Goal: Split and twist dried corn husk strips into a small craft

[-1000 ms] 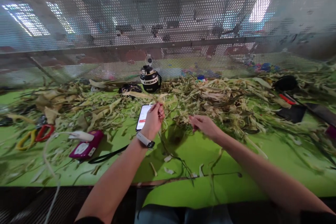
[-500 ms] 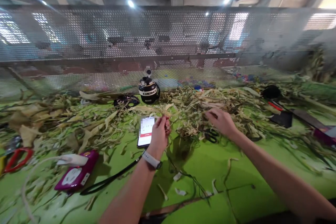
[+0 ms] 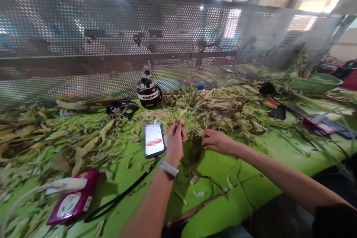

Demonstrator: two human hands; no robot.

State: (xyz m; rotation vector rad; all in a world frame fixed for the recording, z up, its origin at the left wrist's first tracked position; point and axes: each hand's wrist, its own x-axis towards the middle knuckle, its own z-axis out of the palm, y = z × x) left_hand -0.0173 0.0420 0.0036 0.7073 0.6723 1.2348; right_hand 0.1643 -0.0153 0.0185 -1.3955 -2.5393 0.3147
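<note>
My left hand, with a pale watch strap at its wrist, is pinched round a pale husk strip that sticks up past the fingertips. Just left of it lies a phone with a lit screen. My right hand is a short way to the right, its fingers curled together; what they hold, if anything, is too small to make out. Behind both hands spreads a heap of dry husk pieces on the green table surface.
A black bottle stands behind the phone before a perforated metal screen. At the front left is a purple device with a white plug and cable. A green basin and dark tools are at the right.
The view has turned to the right. My right hand has come down and closer to my left hand, away from the husk heap. My left hand keeps its pinch.
</note>
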